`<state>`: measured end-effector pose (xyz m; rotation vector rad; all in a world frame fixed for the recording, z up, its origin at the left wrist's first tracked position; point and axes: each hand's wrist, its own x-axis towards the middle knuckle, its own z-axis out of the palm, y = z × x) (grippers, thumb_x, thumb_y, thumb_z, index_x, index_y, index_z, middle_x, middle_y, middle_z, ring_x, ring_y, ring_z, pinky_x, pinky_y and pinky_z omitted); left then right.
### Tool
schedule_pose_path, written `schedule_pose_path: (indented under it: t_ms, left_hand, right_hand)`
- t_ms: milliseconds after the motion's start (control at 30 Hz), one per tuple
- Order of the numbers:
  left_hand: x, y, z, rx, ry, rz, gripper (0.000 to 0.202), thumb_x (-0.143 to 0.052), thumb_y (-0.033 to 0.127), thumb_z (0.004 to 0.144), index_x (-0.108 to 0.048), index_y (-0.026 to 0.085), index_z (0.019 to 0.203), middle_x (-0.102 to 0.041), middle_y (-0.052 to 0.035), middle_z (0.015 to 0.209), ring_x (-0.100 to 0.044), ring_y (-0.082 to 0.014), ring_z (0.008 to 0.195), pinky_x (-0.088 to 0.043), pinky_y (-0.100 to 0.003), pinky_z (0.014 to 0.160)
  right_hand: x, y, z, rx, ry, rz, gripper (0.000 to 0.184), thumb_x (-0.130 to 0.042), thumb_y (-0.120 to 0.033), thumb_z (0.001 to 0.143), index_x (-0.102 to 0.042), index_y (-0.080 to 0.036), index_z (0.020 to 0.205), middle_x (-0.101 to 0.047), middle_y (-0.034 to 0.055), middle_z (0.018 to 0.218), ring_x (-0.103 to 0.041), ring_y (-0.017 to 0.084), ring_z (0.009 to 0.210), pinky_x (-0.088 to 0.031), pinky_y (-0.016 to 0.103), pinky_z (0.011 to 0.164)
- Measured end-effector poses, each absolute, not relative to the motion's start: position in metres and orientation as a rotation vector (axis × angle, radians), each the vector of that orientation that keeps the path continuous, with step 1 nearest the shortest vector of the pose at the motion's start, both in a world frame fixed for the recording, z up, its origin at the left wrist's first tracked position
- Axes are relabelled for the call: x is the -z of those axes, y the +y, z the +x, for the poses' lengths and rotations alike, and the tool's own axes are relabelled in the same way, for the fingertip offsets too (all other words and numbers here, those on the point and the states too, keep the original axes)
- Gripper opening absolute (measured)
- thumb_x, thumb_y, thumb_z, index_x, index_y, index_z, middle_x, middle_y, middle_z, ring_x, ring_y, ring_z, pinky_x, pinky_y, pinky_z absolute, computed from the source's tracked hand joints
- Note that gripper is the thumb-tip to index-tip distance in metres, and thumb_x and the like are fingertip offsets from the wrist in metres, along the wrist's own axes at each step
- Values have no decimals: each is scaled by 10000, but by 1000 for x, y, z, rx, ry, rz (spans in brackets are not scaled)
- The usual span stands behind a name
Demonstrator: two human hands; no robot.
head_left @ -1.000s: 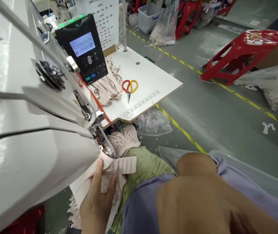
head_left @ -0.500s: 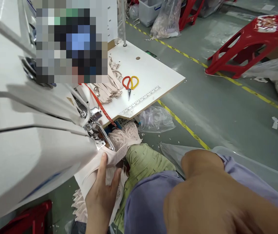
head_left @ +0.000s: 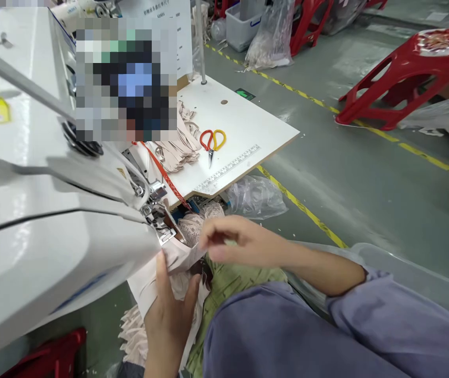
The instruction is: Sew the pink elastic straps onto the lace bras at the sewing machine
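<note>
A pale pink bra with lace cups lies at the needle end of a white sewing machine, its band beneath the metal presser parts. My left hand rests on the fabric with thumb and index finger apart, the index tip just in front of the presser parts. At the right end of the band, my right hand has its fingers curled toward the thumb. Its fingertips are slightly blurred and meet the fabric edge; what lies between them is hidden.
On the white table are scissors with red and yellow handles, a printed ruler and a pile of pale strips. A red stool stands on the floor at right. Green cloth covers part of my lap.
My right hand has come down and left from close to the camera to the bra band. My left hand stays on the fabric. The view has shifted slightly.
</note>
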<state>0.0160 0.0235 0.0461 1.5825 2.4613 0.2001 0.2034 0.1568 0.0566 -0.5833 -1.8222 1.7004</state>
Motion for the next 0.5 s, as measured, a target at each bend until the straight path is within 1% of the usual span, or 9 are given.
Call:
schedule_pose_path:
  t_ms: [67, 133, 167, 200, 267, 333, 400, 467, 500]
  left_hand:
    - [-42, 21, 19, -230, 2478, 1554, 865, -587, 493, 902, -125, 195, 1570, -773, -78, 919, -706, -235, 584, -464, -295, 507]
    - [-36, 15, 29, -277, 2481, 1576, 906, -583, 507, 898, -75, 180, 1574, -719, -153, 1166, -745, -271, 771, -529, -325, 569]
    - [-31, 11, 36, -310, 2465, 1611, 909, -579, 507, 900, -69, 176, 1576, -644, -187, 1304, -740, -289, 899, -560, -339, 622]
    - [-26, 7, 46, -355, 2420, 1666, 907, -578, 502, 900, -75, 171, 1577, -549, -206, 1419, -704, -307, 1044, -582, -352, 692]
    - [-16, 0, 67, -429, 2261, 1825, 883, -582, 497, 895, -139, 147, 1574, -406, -220, 1531, -576, -345, 1260, -573, -401, 871]
    - [-3, -6, 87, -465, 1956, 1965, 849, -596, 489, 882, -224, 142, 1561, -365, -204, 1559, -459, -364, 1369, -507, -456, 1010]
    - [12, -9, 100, -470, 1603, 1933, 781, -600, 443, 882, -299, 150, 1540, -439, -171, 1522, -467, -327, 1369, -462, -454, 1070]
    - [30, -13, 104, -473, 1392, 1741, 625, -582, 389, 888, -455, 173, 1461, -588, -127, 1402, -560, -269, 1281, -459, -410, 1076]
    - [41, -15, 103, -486, 1371, 1608, 502, -561, 368, 898, -567, 192, 1368, -673, -100, 1289, -620, -240, 1195, -480, -378, 1048]
  right_hand:
    - [-40, 166, 189, -1490, -1867, -741, 406, -625, -548, 884, -625, -177, 1049, -634, 65, 975, -580, 176, 871, -473, 299, 786]
    - [-24, 167, 177, -1404, -1933, -782, 476, -680, -554, 840, -604, -174, 1115, -626, 77, 1062, -570, 197, 951, -455, 312, 837]
    - [-18, 164, 173, -1429, -1958, -763, 491, -678, -565, 838, -602, -175, 1126, -628, 75, 1073, -571, 198, 954, -451, 306, 827]
    - [-12, 161, 173, -1477, -1963, -740, 477, -652, -577, 854, -611, -172, 1103, -637, 65, 1043, -575, 190, 922, -448, 291, 791]
    - [-2, 154, 182, -1581, -1920, -736, 454, -558, -600, 905, -633, -159, 979, -642, 42, 907, -572, 168, 812, -432, 264, 697]
    - [12, 156, 209, -1597, -1826, -872, 503, -468, -624, 933, -625, -153, 853, -619, 35, 795, -558, 163, 731, -418, 260, 638]
    - [31, 168, 251, -1440, -1723, -1175, 514, -449, -639, 919, -624, -160, 851, -626, 52, 803, -570, 185, 726, -431, 279, 635]
    - [51, 188, 294, -1158, -1711, -1540, 484, -413, -596, 927, -640, -168, 913, -650, 85, 827, -589, 220, 740, -451, 321, 659]
    - [59, 199, 312, -1035, -1771, -1691, 443, -459, -573, 900, -644, -172, 869, -659, 107, 823, -597, 245, 751, -461, 351, 682]
